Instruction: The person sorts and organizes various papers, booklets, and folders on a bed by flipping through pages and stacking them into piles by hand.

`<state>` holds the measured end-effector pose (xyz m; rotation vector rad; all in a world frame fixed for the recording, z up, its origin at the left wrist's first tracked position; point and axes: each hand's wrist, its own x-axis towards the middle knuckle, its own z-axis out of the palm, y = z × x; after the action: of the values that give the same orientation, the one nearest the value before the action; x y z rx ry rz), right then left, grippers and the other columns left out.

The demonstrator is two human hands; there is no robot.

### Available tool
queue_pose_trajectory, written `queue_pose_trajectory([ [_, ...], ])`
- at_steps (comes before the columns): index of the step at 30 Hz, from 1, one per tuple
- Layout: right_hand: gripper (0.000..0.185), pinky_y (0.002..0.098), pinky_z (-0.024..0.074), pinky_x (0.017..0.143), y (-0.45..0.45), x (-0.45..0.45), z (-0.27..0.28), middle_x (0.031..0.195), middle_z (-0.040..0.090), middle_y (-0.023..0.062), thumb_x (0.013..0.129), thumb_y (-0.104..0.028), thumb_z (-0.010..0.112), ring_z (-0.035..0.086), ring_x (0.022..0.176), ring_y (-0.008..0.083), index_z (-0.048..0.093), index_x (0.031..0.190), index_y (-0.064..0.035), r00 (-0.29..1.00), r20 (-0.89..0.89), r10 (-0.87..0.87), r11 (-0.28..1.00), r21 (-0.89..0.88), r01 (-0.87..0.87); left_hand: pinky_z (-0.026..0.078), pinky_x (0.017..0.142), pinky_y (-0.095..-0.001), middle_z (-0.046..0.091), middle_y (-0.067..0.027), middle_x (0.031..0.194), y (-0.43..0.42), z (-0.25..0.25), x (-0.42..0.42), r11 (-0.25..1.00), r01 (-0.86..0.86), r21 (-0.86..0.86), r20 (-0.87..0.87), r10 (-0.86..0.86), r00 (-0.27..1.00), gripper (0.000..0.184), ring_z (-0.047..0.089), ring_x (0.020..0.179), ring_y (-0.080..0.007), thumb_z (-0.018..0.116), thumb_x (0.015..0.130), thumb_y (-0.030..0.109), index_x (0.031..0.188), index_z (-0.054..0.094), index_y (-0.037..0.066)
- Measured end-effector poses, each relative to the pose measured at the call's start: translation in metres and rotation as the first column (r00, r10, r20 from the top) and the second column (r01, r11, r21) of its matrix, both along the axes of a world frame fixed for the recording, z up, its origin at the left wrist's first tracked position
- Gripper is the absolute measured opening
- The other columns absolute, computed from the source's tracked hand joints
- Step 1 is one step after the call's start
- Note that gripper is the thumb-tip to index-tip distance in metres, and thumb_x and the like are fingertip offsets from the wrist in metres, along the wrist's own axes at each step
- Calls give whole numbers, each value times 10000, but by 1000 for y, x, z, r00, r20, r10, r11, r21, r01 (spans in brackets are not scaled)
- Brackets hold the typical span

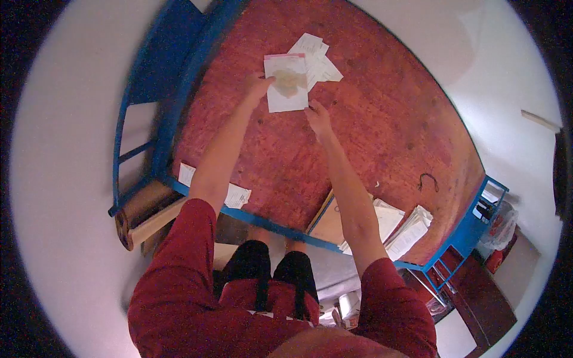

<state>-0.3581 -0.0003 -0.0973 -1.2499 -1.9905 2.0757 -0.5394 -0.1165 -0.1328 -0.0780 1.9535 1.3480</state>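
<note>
A white sheet of paper (286, 101) with a large yellowish-green stain and a pink strip along its top edge is held out at arm's length over the red surface. My left hand (261, 85) grips its left edge, thumb lying on top. At the lower right corner, my right hand (319, 118) pinches the sheet between fingers and thumb. Several overlapping printed papers (325, 68) lie just behind and to the right of it, partly covered by it. The fingers under the sheet are hidden.
The red surface (382, 137) has a blue frame (280, 225). Near its front edge lie a brown folder (328, 222), a stack of papers (410, 231) and small papers (237, 196). A dark string loop (428, 181) is at right. A wooden piece (156, 222) stands front left.
</note>
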Motion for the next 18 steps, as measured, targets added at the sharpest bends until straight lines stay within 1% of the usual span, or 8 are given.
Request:
queue_pose_trajectory([
  [3, 478, 252, 398, 745, 2, 3, -1, 1084, 524, 77, 812, -131, 534, 485, 885, 130, 372, 1232, 30, 992, 32, -119, 986, -115, 122, 458, 673, -349, 614, -158, 869, 15, -44, 1, 993, 46, -107, -335, -80, 939, 372, 593, 794, -269, 672, 655, 261, 906, 589, -1],
  [6, 544, 266, 414, 722, 6, 7, -11, 1108, 510, 94, 806, -135, 545, 494, 886, 146, 314, 1273, 23, 997, 24, -78, 993, -90, 80, 455, 686, -359, 611, -158, 856, 27, -18, 3, 969, 55, -240, -359, -141, 923, 313, 589, 786, -286, 660, 677, 250, 881, 595, 21],
  [8, 429, 261, 427, 707, 4, 3, 4, 1022, 548, 87, 798, -143, 564, 516, 860, 141, 435, 1168, 31, 971, 95, -218, 953, -194, 233, 454, 692, -365, 610, -157, 845, 28, 1, 11, 979, 107, -173, -433, -173, 884, 289, 587, 789, -296, 651, 690, 238, 871, 594, 20],
  [12, 242, 256, 450, 663, 16, 5, -6, 893, 583, 76, 789, -134, 571, 553, 768, 132, 536, 968, 25, 991, 97, -91, 951, -286, 115, 455, 716, -359, 604, -144, 869, 39, 20, 11, 958, 229, -174, -516, -287, 807, 351, 577, 788, -267, 667, 708, 261, 920, 562, 1],
  [15, 130, 249, 470, 587, 14, 1, -2, 768, 587, 59, 790, -123, 565, 568, 660, 116, 544, 808, 4, 993, 93, -76, 974, -207, 94, 445, 745, -366, 593, -136, 958, 50, 32, 10, 978, 139, -158, -619, -207, 758, 350, 569, 887, -272, 643, 702, 212, 993, 544, 45],
  [16, 125, 247, 471, 543, 16, -1, -17, 759, 587, 67, 793, -121, 560, 570, 630, 119, 550, 830, -2, 992, 120, -40, 999, 19, 38, 445, 745, -366, 593, -136, 958, 51, 26, 8, 977, 140, -160, -617, -210, 758, 350, 569, 887, -272, 643, 702, 212, 993, 544, 45],
  [17, 125, 246, 472, 499, 18, -1, -31, 750, 586, 76, 795, -119, 554, 573, 601, 121, 555, 852, -7, 988, 153, -10, 970, 242, -28, 432, 789, -363, 578, -155, 992, 53, 20, 4, 939, 124, -319, -638, -310, 705, 437, 560, 914, -285, 661, 686, 232, 1068, 516, 80],
  [18, 162, 253, 489, 541, 19, -2, -30, 742, 596, 94, 782, -152, 580, 587, 630, 131, 554, 861, -13, 986, 163, -41, 980, 200, 8, 420, 832, -360, 564, -174, 1026, 54, 13, -1, 878, 96, -469, -639, -412, 650, 530, 551, 941, -298, 679, 669, 252, 1144, 488, 115],
])
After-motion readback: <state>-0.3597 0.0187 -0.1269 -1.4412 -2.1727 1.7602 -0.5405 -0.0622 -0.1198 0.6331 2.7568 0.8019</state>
